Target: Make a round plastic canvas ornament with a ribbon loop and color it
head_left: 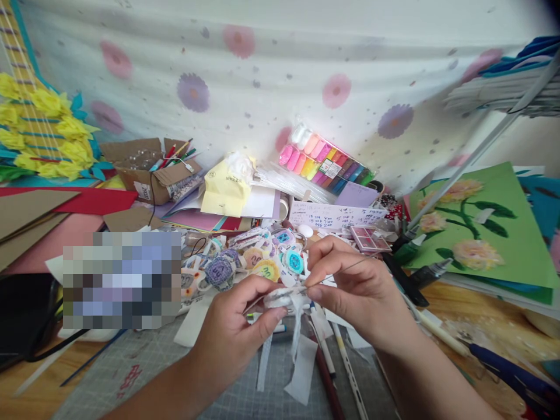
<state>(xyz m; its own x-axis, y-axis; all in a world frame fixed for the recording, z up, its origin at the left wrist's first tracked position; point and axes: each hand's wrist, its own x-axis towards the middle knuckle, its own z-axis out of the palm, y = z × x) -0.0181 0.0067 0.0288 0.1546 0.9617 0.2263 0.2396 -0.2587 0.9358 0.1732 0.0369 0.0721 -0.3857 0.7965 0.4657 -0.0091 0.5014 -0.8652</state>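
My left hand (pixel 245 321) pinches a small white rounded piece (pixel 280 297) between thumb and fingers, just above the cutting mat. It looks soft or layered, but its material is hard to make out. A narrow white strip (pixel 297 326) hangs down from it. At the piece's right edge, my right hand (pixel 354 286) is closed on a thin, dark, needle-like rod (pixel 345 268) that slants up to the right. Whether the rod's tip goes into the piece is hidden by my fingers. Behind both hands lies a pile of small decorated watch-shaped pieces (pixel 221 268).
The grey cutting mat (pixel 161 367) holds paper scraps (pixel 301 373) and pens (pixel 321 361). Blue-handled pliers (pixel 507 367) lie right. Behind are a cardboard box (pixel 146 175), a coloured clay set (pixel 328 160) and a green flower picture (pixel 481 233). A black device (pixel 26 315) sits left.
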